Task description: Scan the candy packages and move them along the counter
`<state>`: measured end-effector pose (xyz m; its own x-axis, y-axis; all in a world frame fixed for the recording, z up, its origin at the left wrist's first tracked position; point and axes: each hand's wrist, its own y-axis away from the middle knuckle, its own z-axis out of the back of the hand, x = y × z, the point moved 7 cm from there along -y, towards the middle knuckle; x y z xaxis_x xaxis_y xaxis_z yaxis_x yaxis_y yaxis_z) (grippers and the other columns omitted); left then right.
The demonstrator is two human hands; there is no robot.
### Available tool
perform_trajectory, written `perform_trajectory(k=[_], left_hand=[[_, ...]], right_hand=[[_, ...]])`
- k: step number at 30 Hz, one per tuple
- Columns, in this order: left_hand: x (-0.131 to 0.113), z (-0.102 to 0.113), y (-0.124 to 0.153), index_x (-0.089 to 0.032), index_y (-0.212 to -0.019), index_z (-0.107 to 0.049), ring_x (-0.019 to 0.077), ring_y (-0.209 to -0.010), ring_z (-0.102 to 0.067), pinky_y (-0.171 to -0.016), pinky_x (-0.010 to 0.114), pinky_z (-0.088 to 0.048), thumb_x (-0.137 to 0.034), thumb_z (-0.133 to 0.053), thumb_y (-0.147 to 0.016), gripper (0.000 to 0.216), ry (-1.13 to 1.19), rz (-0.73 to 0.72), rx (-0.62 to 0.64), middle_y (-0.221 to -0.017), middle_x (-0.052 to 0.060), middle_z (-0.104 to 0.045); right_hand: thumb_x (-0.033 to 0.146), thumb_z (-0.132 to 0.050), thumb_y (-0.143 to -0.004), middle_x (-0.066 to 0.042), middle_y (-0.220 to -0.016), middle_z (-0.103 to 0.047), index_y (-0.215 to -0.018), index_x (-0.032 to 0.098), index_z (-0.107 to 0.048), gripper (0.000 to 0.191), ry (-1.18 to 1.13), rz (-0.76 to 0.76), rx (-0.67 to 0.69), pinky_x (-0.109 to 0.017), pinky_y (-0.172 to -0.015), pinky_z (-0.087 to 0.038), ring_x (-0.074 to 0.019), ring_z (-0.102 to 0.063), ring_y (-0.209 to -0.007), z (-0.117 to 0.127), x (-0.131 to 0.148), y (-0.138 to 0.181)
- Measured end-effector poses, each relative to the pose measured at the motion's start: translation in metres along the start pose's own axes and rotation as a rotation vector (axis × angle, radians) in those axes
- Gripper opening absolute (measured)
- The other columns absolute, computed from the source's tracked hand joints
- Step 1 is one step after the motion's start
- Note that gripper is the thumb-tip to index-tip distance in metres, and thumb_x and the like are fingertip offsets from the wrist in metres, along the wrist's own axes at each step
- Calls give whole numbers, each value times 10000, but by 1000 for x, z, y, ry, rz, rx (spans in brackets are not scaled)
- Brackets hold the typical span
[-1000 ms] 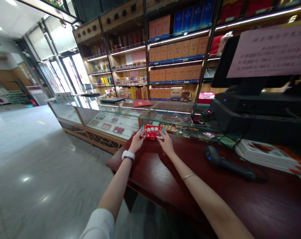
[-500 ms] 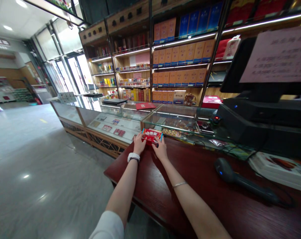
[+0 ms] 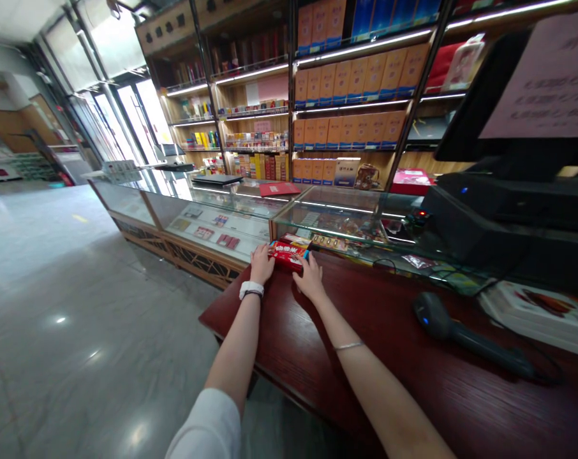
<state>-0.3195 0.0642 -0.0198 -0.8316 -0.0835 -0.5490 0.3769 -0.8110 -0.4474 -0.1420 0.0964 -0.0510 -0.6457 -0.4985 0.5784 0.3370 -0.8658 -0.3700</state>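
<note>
A red snack packet (image 3: pixel 288 254) with white lettering and blue ends lies low on the dark red wooden table (image 3: pixel 365 331), close to the glass display case. My left hand (image 3: pixel 261 264) grips its left end, the fingers partly hiding that edge. At the opposite end my right hand (image 3: pixel 311 279) has its fingers closed around the blue corner. A white band is on my left wrist, and a thin bangle circles my right forearm.
A black barcode scanner (image 3: pixel 435 317) rests on the table to the right, its cable behind it. Beyond it stand white boxes (image 3: pixel 542 312) and a black monitor (image 3: pixel 485 102). The glass display case (image 3: pixel 337 220) borders the table's far side, with shelves of orange boxes (image 3: pixel 351 132) behind.
The packet has tipped back and down, so its printed face now lies flatter. Both hands stay at its ends, the left slightly farther left. The view has shifted downward.
</note>
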Motion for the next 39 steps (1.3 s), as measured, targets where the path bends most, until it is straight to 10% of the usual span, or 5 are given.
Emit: perform_trajectory(k=[8, 39], left_hand=[[-31, 21, 28, -252, -969, -726, 281, -1115, -622, -1176, 568, -281, -162, -473, -860, 291, -187, -99, -121, -1084, 71, -741], [-42, -3, 34, -255, -1182, -700, 271, -1196, -602, -1166, 520, -313, -134, -489, -835, 424, -201, -139, -30, -1308, 65, -681]], right_hand=[[158, -474, -869, -164, -1377, -585, -1338, 127, -578, 481, 190, 237, -63, -560, -1229, -157, -299, -475, -1310, 23, 35, 23], [148, -474, -868, -143, -1402, -590, -1306, 121, -604, 457, 198, 183, -22, -550, -1228, -181, -310, -473, -1337, 19, 31, 23]])
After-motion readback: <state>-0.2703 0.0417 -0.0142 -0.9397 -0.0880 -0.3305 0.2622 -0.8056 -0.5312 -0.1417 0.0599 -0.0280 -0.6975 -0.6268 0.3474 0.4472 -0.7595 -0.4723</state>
